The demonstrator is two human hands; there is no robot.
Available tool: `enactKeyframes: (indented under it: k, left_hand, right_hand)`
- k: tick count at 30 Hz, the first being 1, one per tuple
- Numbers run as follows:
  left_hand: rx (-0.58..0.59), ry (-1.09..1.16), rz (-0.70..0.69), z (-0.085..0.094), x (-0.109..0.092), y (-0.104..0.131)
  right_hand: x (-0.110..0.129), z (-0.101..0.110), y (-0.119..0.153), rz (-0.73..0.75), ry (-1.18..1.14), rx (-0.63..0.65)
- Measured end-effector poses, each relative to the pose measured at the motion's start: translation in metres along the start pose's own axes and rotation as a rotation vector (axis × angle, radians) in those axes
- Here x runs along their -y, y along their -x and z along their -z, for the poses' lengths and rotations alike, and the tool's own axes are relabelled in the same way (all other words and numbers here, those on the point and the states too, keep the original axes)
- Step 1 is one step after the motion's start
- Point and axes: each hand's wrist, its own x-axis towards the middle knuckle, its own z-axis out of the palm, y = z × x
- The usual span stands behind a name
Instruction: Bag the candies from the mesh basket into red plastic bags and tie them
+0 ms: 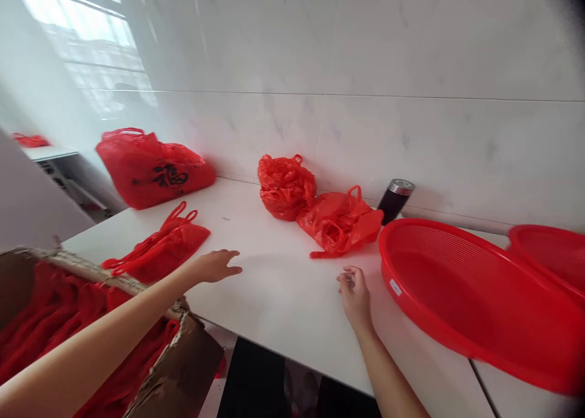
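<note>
Bright daylight pours in from the window (pixel 77 28) at upper left, blown out to near white, and its glare washes across the glossy tiled wall (pixel 365 70) just right of it. The white tabletop (pixel 278 284) below that wall is evenly lit; shadows are soft and faint, a pale one lying under the left hand (pixel 214 265). Wide-angle stretch bends the tile joints and swells the red basin (pixel 479 308) far right of the window. The top right corner darkens to a vignette. The near forearm at lower left goes soft and slightly blurred.
</note>
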Motion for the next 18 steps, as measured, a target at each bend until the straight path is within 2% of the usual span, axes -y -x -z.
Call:
enactKeyframes:
  k: [3,6,8,11,12,13,14,16,17,18]
  left_hand:
    - [0.032,-0.009,-0.161,0.003,-0.047,0.0]
    - [0.066,0.002,-0.292,0.006,-0.084,-0.003]
    - [0.09,0.013,-0.346,0.006,-0.103,-0.005]
    - [0.138,0.023,-0.372,0.003,-0.121,-0.009]
    - [0.158,0.026,-0.372,0.001,-0.126,-0.009]
    - [0.176,0.028,-0.371,-0.001,-0.13,-0.01]
    - [0.193,0.031,-0.37,-0.002,-0.134,-0.01]
    - [0.209,0.044,-0.374,-0.005,-0.141,-0.009]
    - [0.212,0.057,-0.378,-0.006,-0.144,-0.008]
    - [0.215,0.073,-0.381,-0.008,-0.147,-0.006]
  right_hand:
    - [0.004,0.001,0.004,-0.008,-0.029,0.071]
    - [0.018,0.022,0.021,-0.037,-0.073,0.239]
    - [0.04,0.054,0.038,-0.064,-0.117,0.388]
    - [0.084,0.129,0.055,-0.05,-0.138,0.573]
    - [0.097,0.161,0.053,-0.003,-0.088,0.534]
    - [0.106,0.195,0.047,0.05,-0.018,0.443]
    - [0.111,0.23,0.037,0.103,0.066,0.265]
    - [0.102,0.299,0.008,0.167,0.293,-0.243]
    - [0.09,0.331,-0.008,0.129,0.456,-0.432]
    - [0.074,0.359,-0.022,0.033,0.61,-0.552]
